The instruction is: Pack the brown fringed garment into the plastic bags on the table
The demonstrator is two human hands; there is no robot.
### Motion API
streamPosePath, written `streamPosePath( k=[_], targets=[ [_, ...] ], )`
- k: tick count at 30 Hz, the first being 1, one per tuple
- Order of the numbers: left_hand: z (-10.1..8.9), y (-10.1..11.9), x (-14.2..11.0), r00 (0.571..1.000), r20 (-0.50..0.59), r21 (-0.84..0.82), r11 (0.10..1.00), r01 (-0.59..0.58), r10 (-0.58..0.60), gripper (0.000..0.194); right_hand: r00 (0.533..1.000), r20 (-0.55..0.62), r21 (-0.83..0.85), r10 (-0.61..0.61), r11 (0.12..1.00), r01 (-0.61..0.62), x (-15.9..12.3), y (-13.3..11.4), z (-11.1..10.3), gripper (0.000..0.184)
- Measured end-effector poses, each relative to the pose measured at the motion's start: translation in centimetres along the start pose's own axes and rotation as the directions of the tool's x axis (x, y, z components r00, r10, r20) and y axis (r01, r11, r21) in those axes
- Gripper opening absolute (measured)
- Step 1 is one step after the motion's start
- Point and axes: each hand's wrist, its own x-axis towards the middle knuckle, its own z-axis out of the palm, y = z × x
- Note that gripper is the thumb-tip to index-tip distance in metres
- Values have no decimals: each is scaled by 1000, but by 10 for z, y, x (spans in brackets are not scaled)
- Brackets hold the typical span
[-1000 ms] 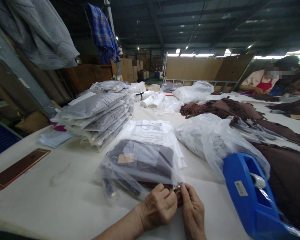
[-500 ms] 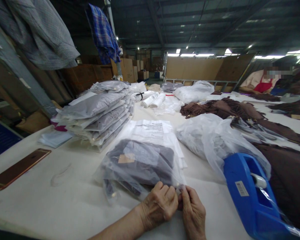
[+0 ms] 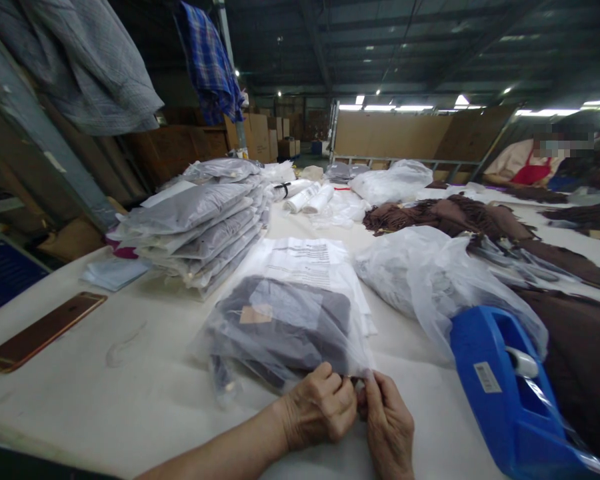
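Observation:
A clear plastic bag (image 3: 285,327) with a folded dark garment and a tan tag inside lies on the white table (image 3: 130,400) in front of me. My left hand (image 3: 317,408) and my right hand (image 3: 390,427) meet at the bag's near edge. Both have their fingers closed, pinching the plastic rim between them. A blue tape dispenser (image 3: 505,393) stands just right of my right hand.
A stack of bagged garments (image 3: 200,223) sits at the left, with a phone (image 3: 40,330) nearer the edge. Printed sheets (image 3: 305,263), loose plastic bags (image 3: 430,273) and brown fringed garments (image 3: 455,217) lie beyond. Another person (image 3: 530,163) works at the far right.
My hands stay pinched at the bag's near edge, and the bag's rim has been drawn slightly toward me. The view has shifted a little.

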Motion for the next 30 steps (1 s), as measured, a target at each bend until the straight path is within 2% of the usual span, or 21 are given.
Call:
streamPosePath(
  k=[5, 9, 12, 16, 22, 26, 30],
  targets=[
    [-3, 4, 5, 996, -10, 43, 995, 91, -90, 14, 999, 12, -32, -35, 999, 36, -1, 3, -1, 37],
    [-4, 6, 11, 994, 91, 47, 997, 54, -58, 10, 996, 21, -69, -85, 994, 87, -2, 5, -2, 35],
    [-4, 7, 15, 988, 130, 39, 996, 79, -83, 10, 994, 21, -75, -107, 991, 109, -1, 5, -3, 34],
    [-2, 6, 17, 987, 80, 62, 989, 137, -142, 13, 989, 25, -84, -145, 986, 147, 0, 1, -3, 33],
    [1, -6, 11, 997, -51, -2, 998, 64, -64, 13, 975, 72, -121, -211, 968, 219, -8, 5, 1, 28],
    [9, -11, 12, 985, -86, 43, 987, 152, -148, 15, 927, 147, -168, -344, 916, 366, -13, 20, 3, 27],
    [16, -11, 18, 977, -22, 56, 976, 211, -210, 8, 817, 326, -121, -475, 837, 534, -7, 31, -2, 25]
  ],
)
